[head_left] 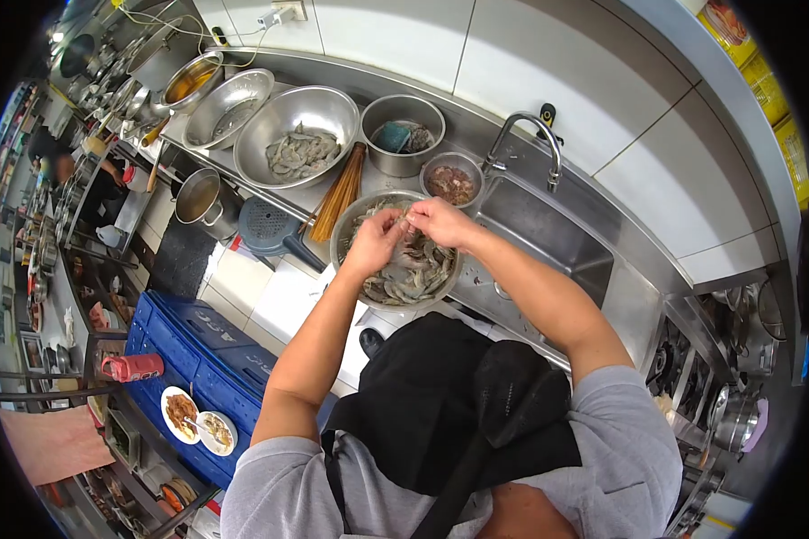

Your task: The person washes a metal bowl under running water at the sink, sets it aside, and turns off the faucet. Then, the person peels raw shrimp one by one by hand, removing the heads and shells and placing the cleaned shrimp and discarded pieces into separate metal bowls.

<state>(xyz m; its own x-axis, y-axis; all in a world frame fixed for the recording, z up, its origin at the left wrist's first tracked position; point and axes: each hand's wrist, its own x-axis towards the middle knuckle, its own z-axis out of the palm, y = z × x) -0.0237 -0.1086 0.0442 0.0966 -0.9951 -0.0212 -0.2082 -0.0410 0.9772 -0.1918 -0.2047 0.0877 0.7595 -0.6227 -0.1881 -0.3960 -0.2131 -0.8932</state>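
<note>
My left hand (377, 242) and my right hand (440, 223) meet above a metal bowl (339, 247) of raw, unpeeled shrimp (413, 274). The fingertips of both hands are pinched together on one shrimp, mostly covered by the fingers. Just behind my right hand, a small metal bowl (452, 160) contains reddish-brown scraps. Beyond my left hand, a bundle of thin wooden sticks (340, 193) leans beside a large metal bowl (259, 135) with more grey shrimp (303, 153) in it.
At right is a steel sink (548, 234) with a curved faucet (521, 121). A deep metal pot (404, 163) holds a green scouring pad. On the left stand a grey strainer-like lid (268, 226), a pot of liquid (198, 196) and a blue cooler (198, 350) bearing two food dishes. Another person (112, 171) is far left.
</note>
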